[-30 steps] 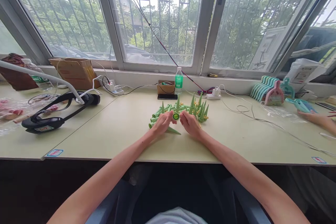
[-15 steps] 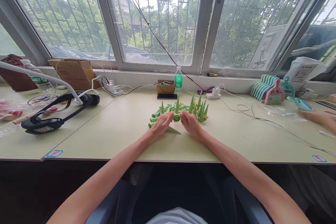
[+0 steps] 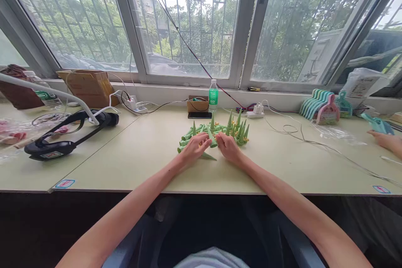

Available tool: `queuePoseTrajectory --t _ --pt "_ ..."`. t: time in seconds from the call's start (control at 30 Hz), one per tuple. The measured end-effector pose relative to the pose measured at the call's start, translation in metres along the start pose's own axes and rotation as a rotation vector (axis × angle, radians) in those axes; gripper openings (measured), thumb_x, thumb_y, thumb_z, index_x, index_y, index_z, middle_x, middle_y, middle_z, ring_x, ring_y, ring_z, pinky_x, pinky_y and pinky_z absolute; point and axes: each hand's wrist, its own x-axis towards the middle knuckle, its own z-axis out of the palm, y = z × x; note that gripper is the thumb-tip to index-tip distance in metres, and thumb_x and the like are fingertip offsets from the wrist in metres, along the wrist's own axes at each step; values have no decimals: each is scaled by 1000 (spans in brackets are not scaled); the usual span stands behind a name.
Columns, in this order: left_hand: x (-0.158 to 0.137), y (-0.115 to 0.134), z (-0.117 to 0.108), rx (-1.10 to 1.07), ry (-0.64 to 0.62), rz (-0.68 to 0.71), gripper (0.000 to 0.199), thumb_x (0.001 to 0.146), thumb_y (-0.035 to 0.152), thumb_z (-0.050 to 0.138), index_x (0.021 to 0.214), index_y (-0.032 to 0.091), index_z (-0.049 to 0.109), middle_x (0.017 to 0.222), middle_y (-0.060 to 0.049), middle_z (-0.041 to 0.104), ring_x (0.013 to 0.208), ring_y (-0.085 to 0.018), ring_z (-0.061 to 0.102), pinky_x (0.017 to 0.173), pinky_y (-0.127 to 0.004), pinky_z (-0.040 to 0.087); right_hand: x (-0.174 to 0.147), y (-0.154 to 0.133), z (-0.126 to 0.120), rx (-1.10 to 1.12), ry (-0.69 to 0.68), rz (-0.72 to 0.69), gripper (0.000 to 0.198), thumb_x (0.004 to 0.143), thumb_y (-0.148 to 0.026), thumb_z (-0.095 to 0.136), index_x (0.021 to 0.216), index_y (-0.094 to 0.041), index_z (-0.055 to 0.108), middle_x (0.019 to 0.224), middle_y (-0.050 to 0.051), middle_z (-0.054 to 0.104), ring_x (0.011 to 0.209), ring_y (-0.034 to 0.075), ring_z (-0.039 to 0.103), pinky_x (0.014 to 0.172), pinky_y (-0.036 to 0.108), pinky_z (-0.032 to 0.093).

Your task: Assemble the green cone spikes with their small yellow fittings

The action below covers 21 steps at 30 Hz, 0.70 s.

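Observation:
A hollow green plastic cone tilts between my hands, its wide end low and toward me. My left hand has its thumb and fingers at the cone's left side. Close by on the right, my right hand is closed with fingertips pinched; whatever they hold is too small to make out. Behind both hands lies a pile of similar green cones, several standing point up, with small yellow parts among them. Another loose green cone lies flat beside my left hand.
At the back stand a green-labelled bottle, a small cardboard box and a black phone. A black headset lies left. White cables cross the right side, where a co-worker's hand holds a teal object.
The cone between my hands has tipped, its open end turning from facing me to lower down. My left fingers have loosened and spread slightly. The co-worker's hand has moved right with the teal object.

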Motion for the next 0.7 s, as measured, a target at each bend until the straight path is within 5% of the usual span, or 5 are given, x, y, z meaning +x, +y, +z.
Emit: queuePoseTrajectory --t 0.23,0.47,0.7 --pt "-2 -7 4 31 35 70 33 99 44 50 83 16 56 81 -3 52 68 -15 51 66 -29 45 0 1 -1 -21 -7 6 39 103 -46 28 72 -24 32 55 -5 41 48 12 35 52 26 29" --pt "-2 -12 6 54 48 160 27 98 31 54 122 20 61 95 -6 58 73 -14 54 68 -27 49 1 3 -1 -62 10 6 40 103 -46 28 71 -23 34 55 -4 41 48 12 32 51 27 27" --pt "-3 -12 6 87 74 168 27 99 30 53 124 23 63 98 -7 59 74 -13 55 71 -28 51 0 2 0 -39 30 41 41 104 -47 30 73 -22 44 59 -2 50 51 13 42 53 26 32"
